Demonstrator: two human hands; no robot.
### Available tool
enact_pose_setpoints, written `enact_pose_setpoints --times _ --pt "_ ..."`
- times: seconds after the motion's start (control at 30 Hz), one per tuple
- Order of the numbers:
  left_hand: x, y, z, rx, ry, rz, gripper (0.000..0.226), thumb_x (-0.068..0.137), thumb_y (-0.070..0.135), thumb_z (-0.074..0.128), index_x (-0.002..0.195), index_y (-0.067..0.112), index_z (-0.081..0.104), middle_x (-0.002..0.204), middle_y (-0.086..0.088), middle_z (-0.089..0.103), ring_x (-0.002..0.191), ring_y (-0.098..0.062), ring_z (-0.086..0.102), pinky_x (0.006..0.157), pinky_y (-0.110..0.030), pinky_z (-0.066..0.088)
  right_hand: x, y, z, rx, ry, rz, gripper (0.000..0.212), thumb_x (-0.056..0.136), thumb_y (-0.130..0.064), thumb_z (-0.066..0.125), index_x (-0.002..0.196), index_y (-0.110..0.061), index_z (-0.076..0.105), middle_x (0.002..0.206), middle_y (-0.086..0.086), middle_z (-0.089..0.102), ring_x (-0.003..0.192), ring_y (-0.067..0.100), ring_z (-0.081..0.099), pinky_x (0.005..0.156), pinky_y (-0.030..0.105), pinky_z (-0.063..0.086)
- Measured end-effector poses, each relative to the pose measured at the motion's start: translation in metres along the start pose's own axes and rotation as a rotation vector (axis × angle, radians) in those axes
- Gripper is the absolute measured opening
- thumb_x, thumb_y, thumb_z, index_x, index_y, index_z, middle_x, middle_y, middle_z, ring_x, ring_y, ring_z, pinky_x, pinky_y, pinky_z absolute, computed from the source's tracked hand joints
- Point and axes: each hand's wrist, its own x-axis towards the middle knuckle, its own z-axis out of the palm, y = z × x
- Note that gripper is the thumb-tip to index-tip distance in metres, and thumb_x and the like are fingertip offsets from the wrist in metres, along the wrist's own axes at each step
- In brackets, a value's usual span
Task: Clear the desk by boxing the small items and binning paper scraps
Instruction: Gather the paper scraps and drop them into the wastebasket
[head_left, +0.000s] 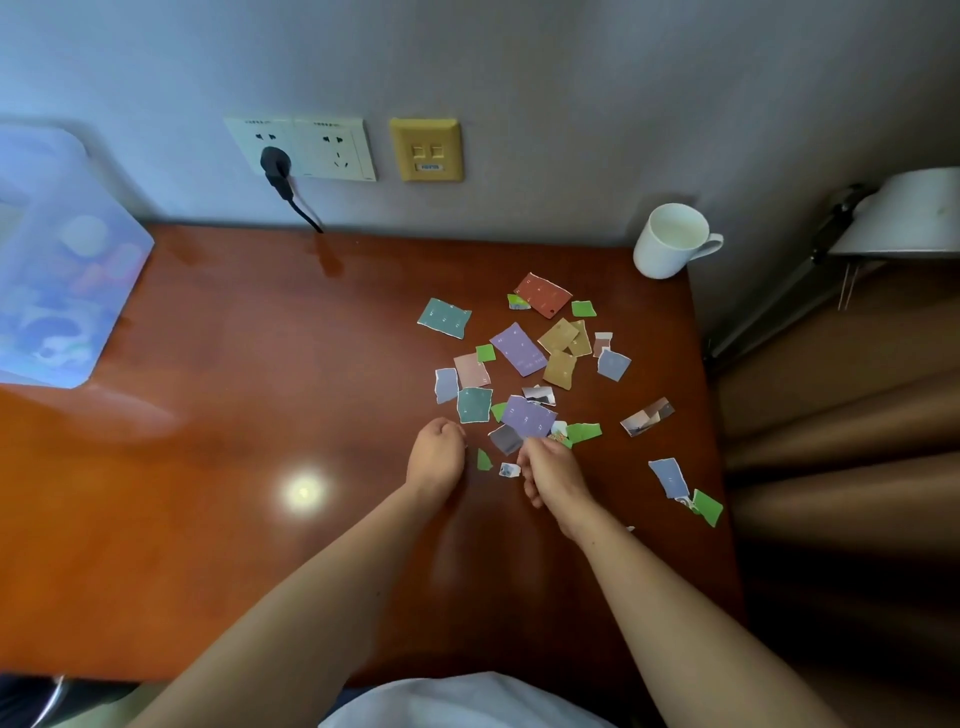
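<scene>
Plastic box (57, 260): translucent, blurred, at my ten o'clock on the desk (234, 364); cut off by the edge, contents unreadable.
Plug (278, 166): black, in the wall socket (311, 148) at eleven o'clock.
Left hand (436, 457): knuckles up, fingers curled under and hidden; I cannot tell whether it holds anything.
Paper scraps (519, 348): scattered at twelve to two o'clock of both hands, some overlapping.
Right hand (550, 470): pinching the near edge of a purple scrap (527, 415).
Mug (670, 241): white, far corner, two o'clock.
</scene>
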Motion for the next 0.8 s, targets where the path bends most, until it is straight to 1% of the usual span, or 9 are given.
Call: enact_pose_setpoints --times 0.07,0.13,0.23,0.33,0.47,0.53,0.63,0.7,0.8 --pt "-0.001 0.002 0.003 0.057 -0.011 0.002 0.022 0.090 0.019 0.039 0.073 0.013 0.052 0.073 -0.006 0.059 0.074 -0.026 0.050 0.069 -0.036 0.043 0.003 0.001 0.001 -0.074 0.036 -0.088 0.015 0.087 -0.014 0.055 0.073 -0.012 0.050 0.063 0.001 0.042 0.053 0.012 0.038 0.048 0.023 0.029" --pt "-0.002 0.001 0.004 0.166 -0.041 0.000 0.020 0.085 0.033 0.049 0.081 0.015 0.056 0.080 -0.003 0.067 0.075 -0.023 0.060 0.071 -0.036 0.049 0.006 0.004 0.000 -0.347 0.063 -0.194 0.009 0.083 -0.018 0.065 0.083 -0.016 0.056 0.068 -0.007 0.050 0.063 0.012 0.049 0.052 0.023 0.034" --pt "-0.005 -0.003 0.003 0.425 -0.075 0.078 0.019 0.075 0.032 0.061 0.093 0.029 0.056 0.091 0.009 0.062 0.085 -0.018 0.062 0.070 -0.029 0.046 0.009 0.010 0.000 -0.686 0.078 -0.248 0.015 0.085 -0.033 0.065 0.097 -0.028 0.058 0.083 -0.010 0.058 0.084 0.017 0.059 0.060 0.025 0.037" --pt "-0.005 -0.010 0.002 0.596 -0.077 0.181 0.031 0.077 0.025 0.061 0.106 0.034 0.056 0.105 0.007 0.052 0.093 -0.020 0.061 0.076 -0.030 0.048 0.013 0.011 0.001 -0.786 0.099 -0.304 0.010 0.087 -0.035 0.063 0.092 -0.029 0.058 0.095 -0.007 0.065 0.091 0.020 0.061 0.063 0.025 0.038" --pt "-0.004 -0.012 0.001 0.698 -0.063 0.266 0.024 0.080 0.025 0.061 0.102 0.032 0.057 0.106 0.004 0.050 0.091 -0.023 0.061 0.074 -0.034 0.051 0.015 0.009 -0.001 -0.792 0.071 -0.290 0.014 0.085 -0.034 0.066 0.079 -0.028 0.055 0.084 -0.008 0.062 0.083 0.019 0.060 0.061 0.024 0.038" --pt "-0.004 -0.010 0.000 0.732 -0.062 0.300 0.018 0.081 0.026 0.061 0.098 0.030 0.058 0.103 0.005 0.050 0.089 -0.023 0.060 0.071 -0.033 0.050 0.016 0.009 -0.001 -0.712 0.048 -0.284 0.015 0.083 -0.027 0.065 0.075 -0.024 0.053 0.076 -0.006 0.057 0.073 0.018 0.056 0.057 0.024 0.037" --pt "-0.004 -0.008 -0.001 0.766 -0.069 0.335 0.011 0.080 0.029 0.063 0.085 0.032 0.054 0.096 0.006 0.052 0.088 -0.022 0.060 0.068 -0.031 0.047 0.011 0.005 0.000 -0.299 0.025 -0.207 0.018 0.082 -0.010 0.058 0.071 -0.012 0.044 0.069 0.006 0.051 0.056 0.014 0.046 0.049 0.024 0.035" --pt "-0.004 -0.006 -0.002 0.785 -0.065 0.344 0.009 0.080 0.030 0.062 0.078 0.032 0.053 0.093 0.008 0.054 0.088 -0.020 0.060 0.067 -0.029 0.046 0.008 0.002 -0.001 -0.052 0.008 -0.112 0.017 0.083 -0.001 0.051 0.072 -0.010 0.042 0.070 0.013 0.056 0.050 0.016 0.051 0.042 0.022 0.040" --pt "-0.003 -0.006 -0.004 0.809 -0.049 0.354 0.009 0.080 0.030 0.063 0.078 0.031 0.054 0.094 0.007 0.060 0.090 -0.018 0.060 0.069 -0.030 0.046 0.006 -0.002 -0.003 0.058 0.001 -0.028 0.017 0.084 0.006 0.041 0.077 -0.009 0.046 0.066 0.011 0.055 0.045 0.017 0.049 0.038 0.021 0.040"
